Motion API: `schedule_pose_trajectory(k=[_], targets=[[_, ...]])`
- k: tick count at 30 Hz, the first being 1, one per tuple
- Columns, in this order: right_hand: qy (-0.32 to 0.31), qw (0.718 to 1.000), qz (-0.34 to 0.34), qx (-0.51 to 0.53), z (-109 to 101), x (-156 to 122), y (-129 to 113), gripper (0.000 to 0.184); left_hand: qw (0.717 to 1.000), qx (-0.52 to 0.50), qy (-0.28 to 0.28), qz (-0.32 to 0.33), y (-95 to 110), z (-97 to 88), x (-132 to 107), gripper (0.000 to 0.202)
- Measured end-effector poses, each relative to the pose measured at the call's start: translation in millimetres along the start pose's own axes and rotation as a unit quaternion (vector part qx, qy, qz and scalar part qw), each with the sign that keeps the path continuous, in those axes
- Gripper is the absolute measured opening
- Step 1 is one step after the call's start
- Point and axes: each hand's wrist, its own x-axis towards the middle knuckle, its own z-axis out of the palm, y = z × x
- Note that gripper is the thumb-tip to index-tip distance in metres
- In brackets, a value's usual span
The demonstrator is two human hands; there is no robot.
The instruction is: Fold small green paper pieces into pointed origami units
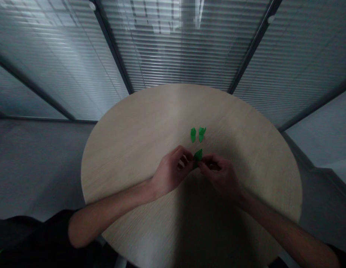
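Observation:
A small piece of folded green paper is pinched between my two hands, over the middle of the table. From the left, my left hand closes its thumb and fingertips on the paper's lower left part. My right hand pinches its lower right edge. The fingertips hide the bottom of the paper. Just beyond my hands lie two more small folded green paper pieces, a narrow left one and a right one with a point sticking out at its upper right. They lie side by side, apart from my fingers.
The round light-wood table bears the paper pieces and my forearms. Behind it stand glass partitions with horizontal blinds and dark frames. Grey carpet shows at the left. A dark shadow falls across the table's near part.

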Motion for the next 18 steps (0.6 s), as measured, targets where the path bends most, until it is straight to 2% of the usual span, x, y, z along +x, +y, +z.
schedule_pose_trajectory(k=[6, 18], targets=[[-0.003, 0.999, -0.026, -0.028, -1.7, -0.4, 2.2, 0.017, 0.999, 0.004, -0.011, -0.033, 1.7, -0.2, 1.6, 0.013], [-0.009, 0.996, -0.047, -0.071, -2.9, 0.0, 5.2, 0.014, 0.999, 0.030, -0.013, -0.012, 1.0, 1.8, -2.3, 0.013]])
